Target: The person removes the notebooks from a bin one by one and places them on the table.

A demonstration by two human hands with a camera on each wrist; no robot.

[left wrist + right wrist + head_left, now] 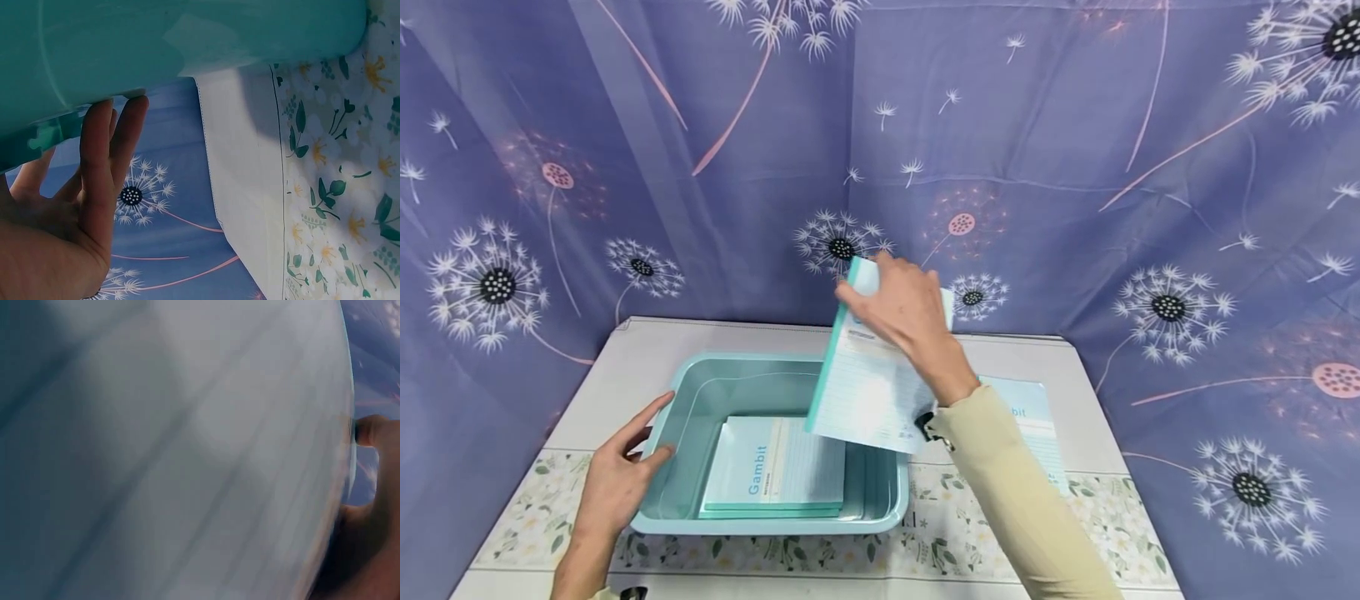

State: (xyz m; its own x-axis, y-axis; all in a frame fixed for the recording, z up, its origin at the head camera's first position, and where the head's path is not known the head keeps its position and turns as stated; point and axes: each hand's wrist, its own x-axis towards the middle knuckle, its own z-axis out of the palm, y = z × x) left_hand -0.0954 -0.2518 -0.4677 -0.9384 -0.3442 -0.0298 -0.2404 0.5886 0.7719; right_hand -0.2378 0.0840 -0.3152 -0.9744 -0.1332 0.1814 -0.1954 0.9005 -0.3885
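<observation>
My right hand (898, 304) grips a light blue notebook (872, 383) by its upper part. The notebook is raised and tilted over the right end of a teal plastic tub (775, 527), its teal spine toward the left. In the right wrist view, its lined cover (187, 450) fills most of the picture, blurred. My left hand (617, 483) is at the tub's left side, fingers spread and fairly straight. Its fingertips touch the tub's outer wall (187, 37) in the left wrist view. Inside the tub lies a small stack of "Gambit" notebooks (805, 467).
Another notebook (1033, 425) lies on the table to the right of the tub, partly behind my right sleeve (1030, 508). The white table (647, 333) has a floral band (940, 533). A purple dandelion-print curtain (760, 167) hangs behind and at both sides.
</observation>
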